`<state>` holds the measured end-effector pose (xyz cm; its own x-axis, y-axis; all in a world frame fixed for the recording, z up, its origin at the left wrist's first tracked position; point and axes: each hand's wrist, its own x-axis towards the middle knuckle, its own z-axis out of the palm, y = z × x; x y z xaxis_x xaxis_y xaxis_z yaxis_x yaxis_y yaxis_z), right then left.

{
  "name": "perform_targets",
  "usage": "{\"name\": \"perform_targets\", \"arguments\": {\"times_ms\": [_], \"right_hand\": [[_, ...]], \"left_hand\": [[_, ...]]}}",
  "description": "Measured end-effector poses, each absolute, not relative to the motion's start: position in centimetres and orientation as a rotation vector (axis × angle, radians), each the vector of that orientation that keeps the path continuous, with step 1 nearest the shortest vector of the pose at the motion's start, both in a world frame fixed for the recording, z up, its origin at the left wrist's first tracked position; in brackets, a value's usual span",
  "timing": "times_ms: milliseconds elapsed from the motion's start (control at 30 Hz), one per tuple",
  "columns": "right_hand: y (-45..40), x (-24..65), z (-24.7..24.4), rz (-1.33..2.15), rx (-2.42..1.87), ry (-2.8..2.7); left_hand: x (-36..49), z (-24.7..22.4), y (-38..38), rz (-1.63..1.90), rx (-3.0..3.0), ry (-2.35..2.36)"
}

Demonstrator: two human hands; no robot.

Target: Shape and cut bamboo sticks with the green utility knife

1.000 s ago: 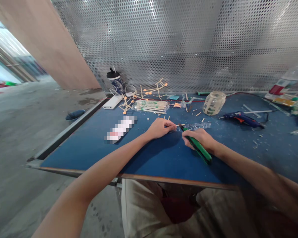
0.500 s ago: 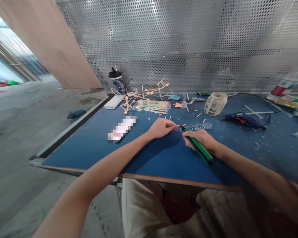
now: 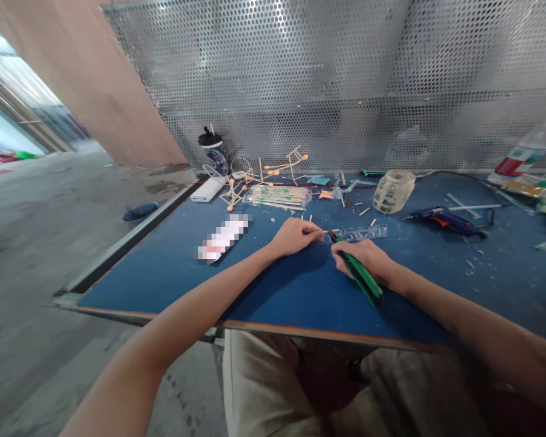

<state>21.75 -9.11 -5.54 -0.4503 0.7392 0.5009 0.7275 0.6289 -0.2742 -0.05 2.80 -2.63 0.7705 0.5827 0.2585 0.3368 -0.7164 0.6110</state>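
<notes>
My left hand [image 3: 295,235] rests on the blue table with fingertips pinched on a thin wooden stick [image 3: 331,230], whose short end pokes out to the right. A clear plastic ruler [image 3: 361,233] lies under the fingertips and runs off to the right. My right hand [image 3: 366,258] is wrapped round green-handled pliers [image 3: 364,276]. Their dark jaws are at the stick's end, close to my left fingertips; whether they touch the stick is too small to tell. Short stick pieces [image 3: 364,211] lie beyond the hands.
A glue gun [image 3: 448,220] and a clear jar [image 3: 394,191] stand to the right. Behind are a bag of sticks [image 3: 278,195], a stick frame with orange joints [image 3: 273,172], a white power bank [image 3: 208,189] and a tumbler [image 3: 215,152]. A bottle [image 3: 523,158] is far right.
The pliers have swung slightly left, and their green handles now show a gap where they looked together before. My left hand has stayed almost in place.
</notes>
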Motion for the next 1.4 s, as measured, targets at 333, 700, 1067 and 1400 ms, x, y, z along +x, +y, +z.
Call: {"name": "perform_targets", "arguments": {"times_ms": [333, 700, 1067, 1400], "right_hand": [[-8.4, 21.8, -6.0, -0.053, -1.069, -2.285], [-9.3, 22.9, -4.9, -0.197, -1.027, -2.189], [-9.3, 24.6, -1.8, -0.04, -1.193, -1.84], [-9.2, 28.8, 0.0, 0.164, -1.465, -2.019]], "left_hand": [[0.0, -3.3, 3.1, 0.612, 2.409, 0.708], [0.0, -3.6, 3.2, 0.617, 2.371, 0.669], [-1.3, 0.7, 0.8, 0.466, 2.42, 0.441], [-0.6, -0.2, 0.6, 0.547, 2.547, 0.535]]}}
